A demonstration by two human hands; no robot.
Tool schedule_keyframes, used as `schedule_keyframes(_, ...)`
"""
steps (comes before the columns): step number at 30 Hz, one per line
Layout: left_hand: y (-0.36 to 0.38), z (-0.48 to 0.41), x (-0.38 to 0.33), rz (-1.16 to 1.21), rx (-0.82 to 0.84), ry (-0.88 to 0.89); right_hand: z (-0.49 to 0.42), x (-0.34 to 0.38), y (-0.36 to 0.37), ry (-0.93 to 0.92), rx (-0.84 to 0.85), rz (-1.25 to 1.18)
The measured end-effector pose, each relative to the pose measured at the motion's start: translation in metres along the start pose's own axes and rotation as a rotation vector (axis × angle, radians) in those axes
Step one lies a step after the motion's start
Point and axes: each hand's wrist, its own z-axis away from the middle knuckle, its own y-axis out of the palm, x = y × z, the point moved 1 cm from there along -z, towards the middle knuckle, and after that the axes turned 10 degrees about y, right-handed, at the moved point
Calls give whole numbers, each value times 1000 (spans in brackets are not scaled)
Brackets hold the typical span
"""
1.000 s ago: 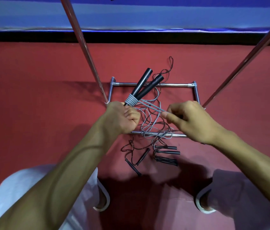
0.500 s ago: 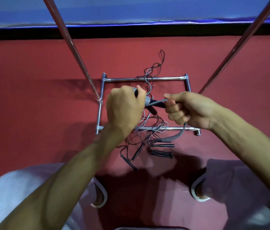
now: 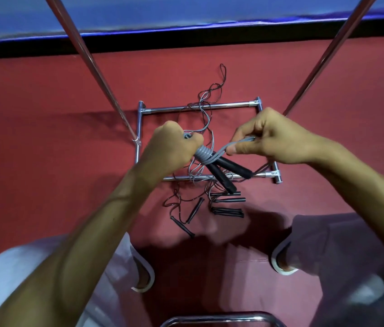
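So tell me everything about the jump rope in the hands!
The jump rope has a grey cord and two matte black handles. The cord is coiled tightly round the handles' upper ends. The left hand grips there; the right hand pinches the loose strands. The handles slant down, side by side, held in the air.

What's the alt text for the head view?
The left hand grips two black handles bound by coils of grey cord; the right hand pinches the cord's loose strands. More ropes lie below across a metal frame.

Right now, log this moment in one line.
left hand: grips black handles | right hand: pinches grey cord | cord: several turns round handles | below: metal frame, loose ropes
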Motion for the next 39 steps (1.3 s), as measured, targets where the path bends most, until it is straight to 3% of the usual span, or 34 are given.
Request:
schedule_keyframes(7,4,5,2,377,192,94,-9,-9,21,51,104,-390)
schedule_keyframes(15,10,16,1,401,76,220,-9,-12,41,57,-25,-590)
schedule_keyframes(20,8,26,-1,306,-65,319,-10,-5,42,151,113,-472)
schedule_keyframes(27,21,22,-2,427,-80,214,-5,8,31,-72,-368,222)
schedule_keyframes(34,16,23,0,107,-88,390,-3,12,31,-107,-415,446)
schedule_keyframes(39,12,22,8,112,-4,472,1,15,37,-132,-374,590)
